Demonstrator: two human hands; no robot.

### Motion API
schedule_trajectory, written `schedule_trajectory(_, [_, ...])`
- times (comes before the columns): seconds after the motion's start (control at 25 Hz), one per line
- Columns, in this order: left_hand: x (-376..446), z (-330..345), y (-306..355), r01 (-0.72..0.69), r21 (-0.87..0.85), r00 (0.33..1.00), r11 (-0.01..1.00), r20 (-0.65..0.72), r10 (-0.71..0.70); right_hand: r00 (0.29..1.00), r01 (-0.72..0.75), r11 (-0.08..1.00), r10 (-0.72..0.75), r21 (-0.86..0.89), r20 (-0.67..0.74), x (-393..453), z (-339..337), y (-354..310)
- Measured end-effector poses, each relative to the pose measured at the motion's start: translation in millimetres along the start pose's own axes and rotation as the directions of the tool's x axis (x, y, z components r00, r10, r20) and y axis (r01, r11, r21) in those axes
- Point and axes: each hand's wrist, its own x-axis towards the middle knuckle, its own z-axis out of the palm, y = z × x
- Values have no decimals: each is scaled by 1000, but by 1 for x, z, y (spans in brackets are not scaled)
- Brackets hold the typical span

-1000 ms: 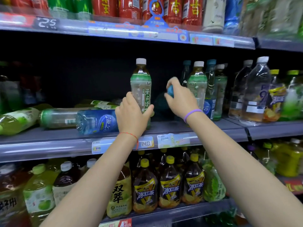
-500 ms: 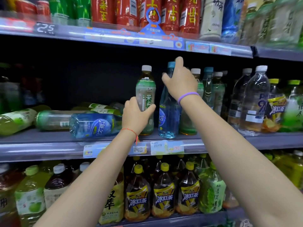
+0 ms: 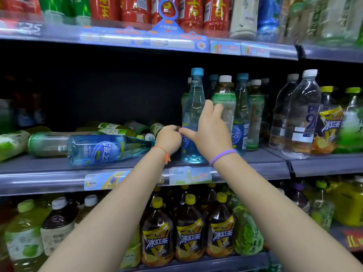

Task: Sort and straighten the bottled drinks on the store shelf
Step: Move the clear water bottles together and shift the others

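Note:
A blue-capped clear blue bottle [image 3: 193,107] stands upright at the front of the middle shelf [image 3: 255,163]. My right hand [image 3: 211,132] is spread in front of its lower half, thumb stretched left and fingers straight, not curled round it. A second blue bottle [image 3: 98,149] lies on its side to the left, neck pointing right. My left hand [image 3: 169,138] is curled at that neck end and hides the cap. A white-capped green tea bottle [image 3: 225,95] stands just right of the upright blue one; another stands partly hidden behind it.
Several green tea bottles [image 3: 117,130] lie toppled behind the lying blue bottle. Upright rows of blue, green and clear water bottles [image 3: 302,114] fill the right. Yellow-capped iced tea bottles [image 3: 189,232] sit on the shelf below. Red bottles [image 3: 135,8] line the shelf above.
My right hand set the blue bottle upright at the shelf front, then slid down from its cap to its body. My left hand left the green tea bottle for the lying bottle's neck.

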Motion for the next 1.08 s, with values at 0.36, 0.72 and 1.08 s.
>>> schedule_trajectory(0.36, [-22,-61,-7,-123,930,913,345,-30,407,980,82,996,-84,-18,-178,-19,12,-34])
schedule_trajectory(0.72, [-30,-83,-23,-140,974,947,177,80,311,643,91,985,52,-144,764,31,49,-89])
schedule_trajectory(1.08, [-33,-88,-22,-151,961,952,231,79,295,983,98,993,-87,-61,164,38,28,-88])
